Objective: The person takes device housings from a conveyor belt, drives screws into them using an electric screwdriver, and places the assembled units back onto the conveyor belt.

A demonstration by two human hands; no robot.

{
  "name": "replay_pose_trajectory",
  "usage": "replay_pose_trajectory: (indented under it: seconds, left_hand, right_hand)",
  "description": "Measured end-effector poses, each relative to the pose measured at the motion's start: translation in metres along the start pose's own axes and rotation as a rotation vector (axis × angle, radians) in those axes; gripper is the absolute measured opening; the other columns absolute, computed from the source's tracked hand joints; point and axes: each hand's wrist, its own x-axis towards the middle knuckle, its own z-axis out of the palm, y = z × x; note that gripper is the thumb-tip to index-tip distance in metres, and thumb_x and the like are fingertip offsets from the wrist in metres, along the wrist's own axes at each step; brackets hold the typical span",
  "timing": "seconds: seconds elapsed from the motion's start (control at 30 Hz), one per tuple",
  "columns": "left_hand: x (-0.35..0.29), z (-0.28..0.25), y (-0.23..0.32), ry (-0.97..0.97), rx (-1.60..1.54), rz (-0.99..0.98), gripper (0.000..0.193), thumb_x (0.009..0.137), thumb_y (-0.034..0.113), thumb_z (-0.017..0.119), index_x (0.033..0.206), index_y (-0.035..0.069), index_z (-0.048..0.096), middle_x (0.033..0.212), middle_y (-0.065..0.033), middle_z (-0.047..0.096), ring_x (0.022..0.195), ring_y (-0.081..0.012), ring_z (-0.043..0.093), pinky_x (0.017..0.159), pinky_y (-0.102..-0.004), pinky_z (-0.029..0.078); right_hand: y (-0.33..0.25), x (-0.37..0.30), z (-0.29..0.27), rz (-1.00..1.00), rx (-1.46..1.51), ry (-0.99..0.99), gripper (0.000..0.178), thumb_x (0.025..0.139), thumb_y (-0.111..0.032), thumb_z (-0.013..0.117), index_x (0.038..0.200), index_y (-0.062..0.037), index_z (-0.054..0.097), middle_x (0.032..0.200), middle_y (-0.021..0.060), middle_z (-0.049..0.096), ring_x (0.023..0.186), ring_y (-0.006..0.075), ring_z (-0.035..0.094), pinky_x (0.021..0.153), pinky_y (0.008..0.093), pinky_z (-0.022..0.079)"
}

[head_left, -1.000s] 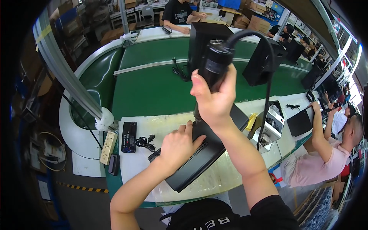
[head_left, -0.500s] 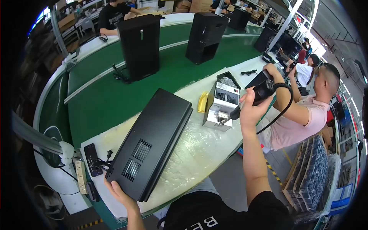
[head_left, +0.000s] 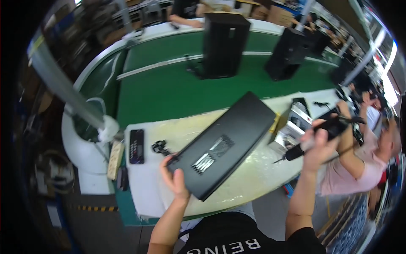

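Note:
A long black cabinet (head_left: 230, 142) with two vent grilles lies slanted across the worktable. My left hand (head_left: 175, 182) grips its near-left corner, thumb on top and fingers along the end. My right hand (head_left: 319, 148), somewhat blurred, is wrapped around a black electric screwdriver (head_left: 295, 152). Its thin bit points left and down, short of the cabinet's right side. Behind the screwdriver stands a silver screw feeder (head_left: 285, 137), partly covered by it. A black plug and cord (head_left: 160, 147) lie by the cabinet's left end.
A black remote control (head_left: 136, 146) and a beige power strip (head_left: 115, 160) lie at the left, beside a metal post (head_left: 69, 84). Black speakers (head_left: 226, 46) stand on the green conveyor (head_left: 169, 93). A co-worker in pink (head_left: 351, 173) is close on the right.
The screwdriver bit has come away from the front of the screw feeder toward the cabinet. My view has swung, so the scene sits farther right. My left hand still grips the cabinet.

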Motion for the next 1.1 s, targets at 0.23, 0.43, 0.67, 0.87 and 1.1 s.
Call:
replay_pose_trajectory:
  seconds: [0.23, 0.43, 0.67, 0.87, 1.1]
  left_hand:
    - [0.001, -0.002, 0.004, 0.053, -0.045, 0.004, 0.045, 0.081, 0.02, 0.059, 0.117, -0.003, 0.047, 0.116, -0.0178, 0.053, 0.106, -0.0241, 0.052, 0.097, -0.0362, 0.039]
    - [0.003, 0.0, 0.009, 0.05, -0.096, -0.049, 0.046, 0.081, 0.021, 0.062, 0.116, -0.003, 0.047, 0.115, -0.0172, 0.052, 0.107, -0.0236, 0.052, 0.096, -0.0355, 0.039]
    - [0.005, -0.002, 0.014, 0.018, -0.01, -0.02, 0.047, 0.082, 0.023, 0.061, 0.117, -0.004, 0.046, 0.116, -0.0174, 0.051, 0.107, -0.0234, 0.05, 0.096, -0.0348, 0.038]
    - [0.005, -0.003, 0.015, 0.01, -0.004, -0.049, 0.046, 0.082, 0.022, 0.06, 0.118, -0.004, 0.046, 0.116, -0.0174, 0.051, 0.107, -0.0236, 0.05, 0.096, -0.0343, 0.038]
    - [0.001, -0.006, 0.011, 0.018, -0.014, -0.087, 0.046, 0.082, 0.022, 0.061, 0.118, -0.004, 0.046, 0.116, -0.0174, 0.051, 0.107, -0.0237, 0.05, 0.096, -0.0342, 0.038]
  right_hand:
    - [-0.078, -0.021, 0.13, -0.16, 0.441, -0.306, 0.066, 0.095, -0.044, 0.049, 0.14, -0.0026, 0.022, 0.096, 0.0135, 0.054, 0.056, 0.0159, 0.054, 0.05, 0.0265, 0.049]
    - [-0.071, -0.046, 0.196, -0.176, 0.546, -0.613, 0.077, 0.09, -0.039, 0.061, 0.143, -0.0033, 0.018, 0.097, 0.0154, 0.058, 0.057, 0.0164, 0.057, 0.052, 0.0264, 0.049]
    - [-0.053, -0.063, 0.218, -0.181, 0.536, -0.711, 0.077, 0.087, -0.024, 0.062, 0.146, -0.0052, 0.016, 0.094, 0.0139, 0.058, 0.057, 0.0149, 0.056, 0.053, 0.0262, 0.049]
    - [-0.047, -0.071, 0.23, -0.195, 0.563, -0.684, 0.077, 0.087, -0.023, 0.062, 0.146, -0.0042, 0.015, 0.093, 0.0126, 0.058, 0.057, 0.014, 0.056, 0.052, 0.0258, 0.049]
    - [-0.045, -0.075, 0.233, -0.134, 0.618, -0.722, 0.08, 0.086, -0.02, 0.065, 0.146, -0.0037, 0.015, 0.093, 0.0138, 0.058, 0.059, 0.0147, 0.057, 0.054, 0.0253, 0.049]
